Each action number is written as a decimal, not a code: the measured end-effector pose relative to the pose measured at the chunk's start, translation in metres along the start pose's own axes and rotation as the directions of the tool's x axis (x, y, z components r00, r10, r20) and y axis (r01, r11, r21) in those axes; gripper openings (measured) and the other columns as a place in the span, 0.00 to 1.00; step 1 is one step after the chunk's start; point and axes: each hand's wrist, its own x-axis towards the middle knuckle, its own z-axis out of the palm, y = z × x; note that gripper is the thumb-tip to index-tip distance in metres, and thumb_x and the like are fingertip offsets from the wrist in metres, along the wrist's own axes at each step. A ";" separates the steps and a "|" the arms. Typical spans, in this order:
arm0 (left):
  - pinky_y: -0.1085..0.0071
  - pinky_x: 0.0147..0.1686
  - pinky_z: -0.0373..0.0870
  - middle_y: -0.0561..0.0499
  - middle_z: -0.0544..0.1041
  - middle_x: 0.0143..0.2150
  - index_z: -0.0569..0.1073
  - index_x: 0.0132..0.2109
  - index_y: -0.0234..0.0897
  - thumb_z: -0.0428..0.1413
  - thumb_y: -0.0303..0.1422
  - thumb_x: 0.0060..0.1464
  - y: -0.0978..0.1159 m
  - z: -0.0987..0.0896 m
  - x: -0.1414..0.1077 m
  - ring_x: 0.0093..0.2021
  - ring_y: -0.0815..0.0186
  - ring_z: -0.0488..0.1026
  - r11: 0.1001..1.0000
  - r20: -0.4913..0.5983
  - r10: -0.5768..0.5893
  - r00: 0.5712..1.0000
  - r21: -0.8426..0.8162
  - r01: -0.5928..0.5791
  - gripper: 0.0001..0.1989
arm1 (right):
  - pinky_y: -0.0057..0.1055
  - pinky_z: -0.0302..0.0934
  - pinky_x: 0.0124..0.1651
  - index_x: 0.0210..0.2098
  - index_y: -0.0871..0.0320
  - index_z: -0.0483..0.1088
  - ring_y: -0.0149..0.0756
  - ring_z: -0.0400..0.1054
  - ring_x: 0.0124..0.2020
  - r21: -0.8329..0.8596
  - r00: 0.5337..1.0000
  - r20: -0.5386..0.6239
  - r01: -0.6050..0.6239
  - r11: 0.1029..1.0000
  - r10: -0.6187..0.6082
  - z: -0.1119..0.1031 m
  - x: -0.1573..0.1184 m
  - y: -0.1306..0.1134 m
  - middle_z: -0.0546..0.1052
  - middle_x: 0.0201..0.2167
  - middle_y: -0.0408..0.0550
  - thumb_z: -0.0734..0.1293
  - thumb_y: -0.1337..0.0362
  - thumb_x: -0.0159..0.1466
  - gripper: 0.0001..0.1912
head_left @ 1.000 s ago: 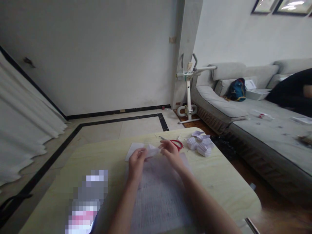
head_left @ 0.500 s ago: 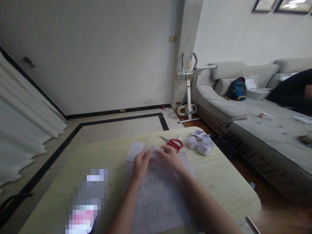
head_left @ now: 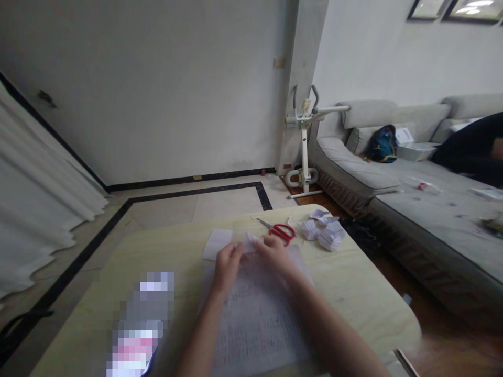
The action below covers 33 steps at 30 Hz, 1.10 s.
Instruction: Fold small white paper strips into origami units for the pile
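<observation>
My left hand (head_left: 228, 263) and my right hand (head_left: 272, 252) both pinch a small piece of white paper (head_left: 249, 243) between them. Its lower part is hidden by my fingers. Below my wrists lies a large sheet covered in writing (head_left: 255, 327), flat on the table. Just beyond my left hand is a plain white paper rectangle (head_left: 217, 243). A pair of scissors with red handles (head_left: 281, 231) rests close past my right fingers, blades pointing away to the left. Several folded white paper pieces (head_left: 325, 231) sit in a group farther right.
The pale wooden table (head_left: 365, 309) has a rounded right corner. A blurred-out object (head_left: 137, 324) lies at its left. Beyond stand an exercise machine (head_left: 304, 141) and a grey sofa (head_left: 424, 209) with a blue backpack (head_left: 383, 144). A person in dark clothing (head_left: 475, 149) is at the far right.
My hands stay in nearly the same place. The small paper between them has shifted slightly, with a pointed edge showing more clearly above my fingers.
</observation>
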 end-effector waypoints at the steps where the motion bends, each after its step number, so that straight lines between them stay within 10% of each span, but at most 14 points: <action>1: 0.74 0.25 0.66 0.50 0.75 0.23 0.74 0.30 0.33 0.54 0.45 0.50 0.000 0.000 0.000 0.24 0.65 0.71 1.000 -0.001 0.014 1.000 0.022 -0.014 0.17 | 0.23 0.48 0.21 0.19 0.60 0.64 0.26 0.55 0.19 0.000 1.000 0.004 -0.001 1.000 0.001 0.000 0.000 0.000 0.63 0.16 0.39 0.65 0.51 0.57 0.20; 33: 0.76 0.22 0.61 0.53 0.72 0.18 0.75 0.30 0.32 0.58 0.42 0.46 0.007 -0.003 0.001 0.20 0.68 0.67 0.999 -0.075 -0.010 0.997 0.032 0.013 0.15 | 0.22 0.47 0.19 0.22 0.60 0.67 0.26 0.56 0.17 0.078 0.997 0.057 -0.056 0.995 0.051 -0.003 0.000 0.000 0.64 0.16 0.40 0.64 0.49 0.58 0.20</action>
